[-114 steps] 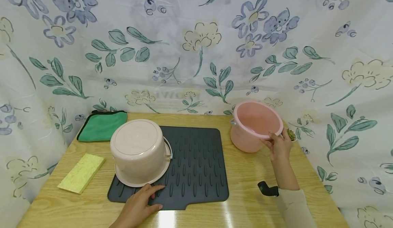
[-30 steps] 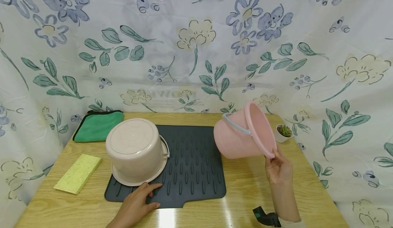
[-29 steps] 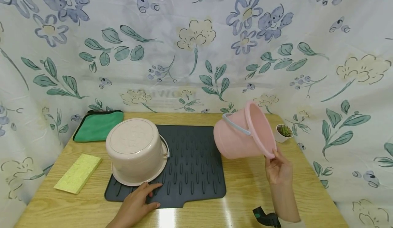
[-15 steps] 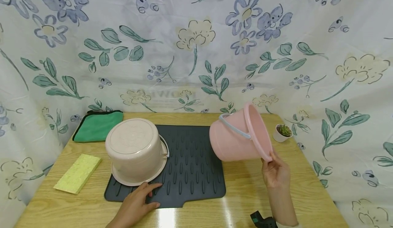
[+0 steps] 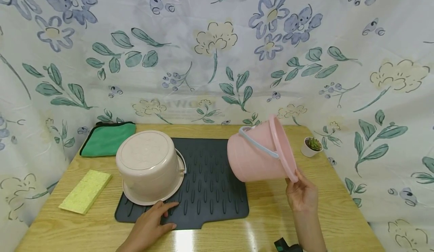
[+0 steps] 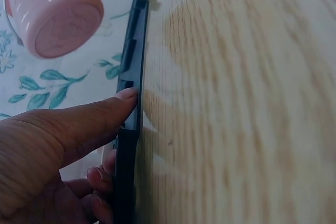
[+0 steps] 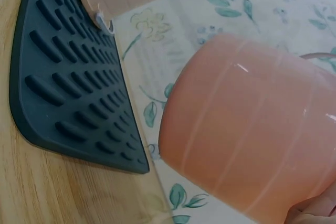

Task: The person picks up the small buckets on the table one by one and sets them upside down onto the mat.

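My right hand (image 5: 303, 195) pinches the rim of a pink bucket (image 5: 255, 154) at its lower right side. The bucket is tilted well over, mouth to the right and base to the left, raised over the right edge of a dark ridged drying mat (image 5: 217, 191). Its pale blue handle (image 5: 259, 143) lies against the near side. Upside down on the mat's left part stands a beige bucket (image 5: 147, 169). My left hand (image 5: 149, 225) rests on the mat's front edge beside that bucket's rim, thumb (image 6: 100, 114) and fingers touching the mat.
On the wooden table (image 5: 268, 210), a green cloth (image 5: 108, 139) lies at the back left and a yellow sponge (image 5: 86, 191) in front of it. A small potted succulent (image 5: 311, 146) stands at the back right. A floral curtain (image 5: 203, 56) hangs behind.
My right hand has raised the pink bucket from the right of the table, tipped it over and carried it left to the mat, uncovering the plant. My left hand stays in place.
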`<act>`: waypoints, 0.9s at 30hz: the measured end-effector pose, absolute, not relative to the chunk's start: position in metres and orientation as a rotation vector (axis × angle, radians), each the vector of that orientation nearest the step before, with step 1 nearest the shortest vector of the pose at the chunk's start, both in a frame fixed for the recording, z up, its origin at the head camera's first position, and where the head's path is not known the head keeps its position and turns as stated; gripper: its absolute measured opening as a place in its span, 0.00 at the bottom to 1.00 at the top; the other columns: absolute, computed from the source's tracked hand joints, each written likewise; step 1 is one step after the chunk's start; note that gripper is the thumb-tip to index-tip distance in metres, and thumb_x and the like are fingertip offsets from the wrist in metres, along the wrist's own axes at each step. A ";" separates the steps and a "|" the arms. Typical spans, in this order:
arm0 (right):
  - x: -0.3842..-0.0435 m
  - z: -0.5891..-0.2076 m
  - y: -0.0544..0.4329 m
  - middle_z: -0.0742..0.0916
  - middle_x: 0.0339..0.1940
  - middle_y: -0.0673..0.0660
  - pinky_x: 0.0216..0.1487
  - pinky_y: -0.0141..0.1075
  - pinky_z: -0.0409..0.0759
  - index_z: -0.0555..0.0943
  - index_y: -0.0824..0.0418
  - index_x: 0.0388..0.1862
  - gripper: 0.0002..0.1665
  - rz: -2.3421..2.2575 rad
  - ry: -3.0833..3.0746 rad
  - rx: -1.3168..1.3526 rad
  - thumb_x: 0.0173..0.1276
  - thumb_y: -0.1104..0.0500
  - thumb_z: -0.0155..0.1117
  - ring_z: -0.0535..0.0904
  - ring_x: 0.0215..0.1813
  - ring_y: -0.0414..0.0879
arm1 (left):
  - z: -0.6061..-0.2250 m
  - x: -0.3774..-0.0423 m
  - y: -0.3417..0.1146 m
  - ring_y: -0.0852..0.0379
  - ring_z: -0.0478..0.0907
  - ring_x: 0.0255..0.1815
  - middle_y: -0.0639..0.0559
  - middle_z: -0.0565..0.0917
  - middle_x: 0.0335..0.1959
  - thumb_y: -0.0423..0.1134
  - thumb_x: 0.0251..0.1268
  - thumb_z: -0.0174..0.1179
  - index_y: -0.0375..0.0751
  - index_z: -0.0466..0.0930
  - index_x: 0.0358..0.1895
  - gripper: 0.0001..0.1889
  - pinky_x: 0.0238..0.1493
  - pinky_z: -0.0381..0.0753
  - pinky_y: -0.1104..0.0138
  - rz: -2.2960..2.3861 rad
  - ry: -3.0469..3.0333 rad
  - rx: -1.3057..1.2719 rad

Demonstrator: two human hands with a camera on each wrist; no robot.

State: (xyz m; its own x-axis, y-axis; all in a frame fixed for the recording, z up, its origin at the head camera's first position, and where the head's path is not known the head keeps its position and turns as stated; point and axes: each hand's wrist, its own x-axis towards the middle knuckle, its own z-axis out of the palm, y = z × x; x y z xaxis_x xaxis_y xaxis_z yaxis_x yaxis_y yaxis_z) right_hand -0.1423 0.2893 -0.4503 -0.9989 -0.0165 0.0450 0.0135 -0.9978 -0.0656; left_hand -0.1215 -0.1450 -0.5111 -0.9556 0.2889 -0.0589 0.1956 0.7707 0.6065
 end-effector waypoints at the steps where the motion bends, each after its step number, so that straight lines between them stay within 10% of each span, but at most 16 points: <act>1: -0.142 -0.451 0.289 0.83 0.42 0.71 0.38 0.39 0.86 0.77 0.79 0.48 0.23 -3.115 0.091 -0.081 0.80 0.68 0.33 0.85 0.44 0.62 | -0.511 -0.122 -0.145 0.69 0.61 0.25 0.63 0.69 0.32 0.48 0.48 0.76 0.54 0.81 0.59 0.30 0.28 0.62 0.71 0.941 2.815 0.392; 27: -0.130 -0.459 0.273 0.83 0.48 0.71 0.41 0.38 0.86 0.78 0.81 0.53 0.29 -2.996 0.043 -0.247 0.81 0.67 0.27 0.85 0.47 0.60 | -0.487 -0.132 -0.124 0.61 0.75 0.43 0.59 0.77 0.46 0.53 0.52 0.74 0.55 0.77 0.65 0.33 0.39 0.75 0.67 1.206 2.826 0.446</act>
